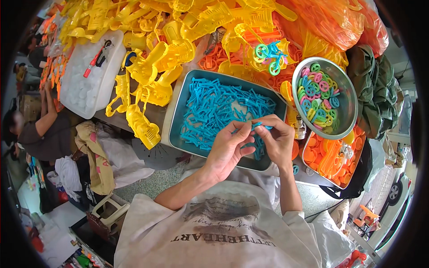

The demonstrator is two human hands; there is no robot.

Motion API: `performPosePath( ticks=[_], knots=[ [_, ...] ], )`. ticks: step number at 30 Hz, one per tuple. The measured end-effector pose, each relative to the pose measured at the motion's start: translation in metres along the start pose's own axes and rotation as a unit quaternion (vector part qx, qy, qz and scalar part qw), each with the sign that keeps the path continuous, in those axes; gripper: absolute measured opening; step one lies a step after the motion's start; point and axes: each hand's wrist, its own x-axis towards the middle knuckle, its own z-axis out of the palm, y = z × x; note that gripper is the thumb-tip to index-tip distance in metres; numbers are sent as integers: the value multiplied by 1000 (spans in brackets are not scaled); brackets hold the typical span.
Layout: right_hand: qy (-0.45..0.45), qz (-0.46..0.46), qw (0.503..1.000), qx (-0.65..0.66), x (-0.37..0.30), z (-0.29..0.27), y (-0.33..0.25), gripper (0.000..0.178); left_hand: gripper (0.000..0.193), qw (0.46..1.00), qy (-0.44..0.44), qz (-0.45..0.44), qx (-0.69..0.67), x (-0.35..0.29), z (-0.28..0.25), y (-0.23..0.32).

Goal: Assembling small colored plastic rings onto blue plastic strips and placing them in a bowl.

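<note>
My left hand (229, 147) and my right hand (278, 138) meet over the near right part of a metal tray (177, 129) full of thin blue plastic toy parts (205, 105). Between their fingertips is a small blue plastic part (259, 125), mostly covered by the fingers. The right thumb and fingers pinch it, and the left thumb and index finger close on its left side. To the right of the tray, a steel bowl (350, 118) holds small ring-shaped toy wheels (319, 89) in several colours. Beyond the tray lies a blue toy bicycle with green wheels (273, 57).
Yellow plastic toy parts (156, 67) heap across the back. A white tub (71, 87) with a red-handled tool (96, 58) stands left. Orange parts (333, 154) fill a tray at right, below orange bags (326, 22). Another person (38, 129) works at far left.
</note>
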Motion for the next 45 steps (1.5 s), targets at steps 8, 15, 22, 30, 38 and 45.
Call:
performPosePath(
  ticks=[8,15,22,30,38,45],
  knots=[
    [50,-21,995,87,0,3,3,15,20,826,150,363,405,-25,-34,73],
    [114,-18,991,69,2,3,2,19,22,645,-63,302,699,-6,-16,39],
    [107,-8,990,87,3,2,2,18,18,500,-19,360,787,15,-22,42],
    [111,6,993,48,1,-1,2,17,20,534,28,413,738,7,-23,49],
    [103,-24,993,46,6,6,2,16,24,485,-60,306,817,6,-21,34],
    [77,4,994,80,4,5,-1,15,22,490,-107,359,787,17,-9,23]
  ],
)
